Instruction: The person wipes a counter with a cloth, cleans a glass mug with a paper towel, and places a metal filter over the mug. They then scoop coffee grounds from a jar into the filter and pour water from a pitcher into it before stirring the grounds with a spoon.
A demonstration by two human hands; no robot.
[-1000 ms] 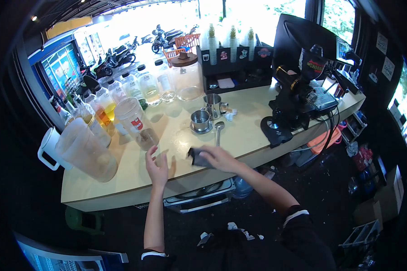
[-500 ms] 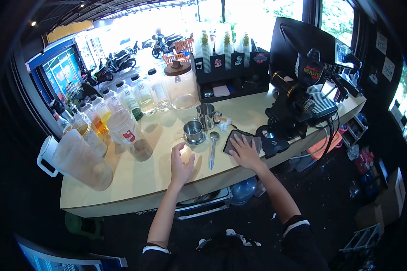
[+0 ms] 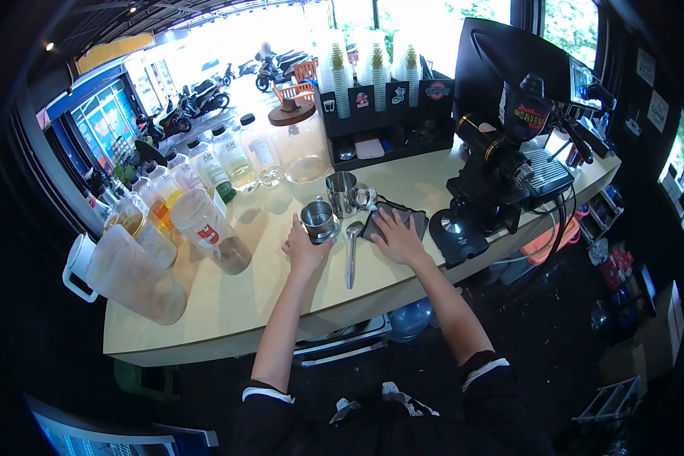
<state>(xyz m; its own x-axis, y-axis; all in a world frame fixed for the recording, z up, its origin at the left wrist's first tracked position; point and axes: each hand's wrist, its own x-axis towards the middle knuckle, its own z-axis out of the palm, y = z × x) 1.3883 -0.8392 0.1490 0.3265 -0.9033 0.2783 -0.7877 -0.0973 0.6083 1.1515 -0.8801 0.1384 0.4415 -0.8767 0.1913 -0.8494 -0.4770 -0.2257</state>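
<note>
My left hand (image 3: 305, 251) curls around the near side of a small metal drip coffee filter (image 3: 318, 216) with a wide, saucer-like rim. Its thumb lies at the front right of the rim, and the fingers reach up the left side. Under my right hand (image 3: 400, 239) is a dark folded cloth (image 3: 418, 223); the fingers are spread flat on it. Between the hands lies a metal spoon (image 3: 351, 257), bowl end away from me. Just behind the filter stands a steel pitcher (image 3: 341, 194), with something white and crumpled at its right, partly hidden.
Plastic jugs (image 3: 133, 271), a shaker-like container (image 3: 205, 232) and several bottles (image 3: 232, 161) line the left. A lidded glass jar (image 3: 300, 144) and a black cup rack (image 3: 391, 114) stand behind. At right are a tamping stand (image 3: 457, 232), a grinder (image 3: 526, 114) and the counter's front edge (image 3: 357, 302).
My left hand has moved forward and closed around the coffee filter. My right hand has slid the dark cloth slightly away from me and left, toward the pitcher.
</note>
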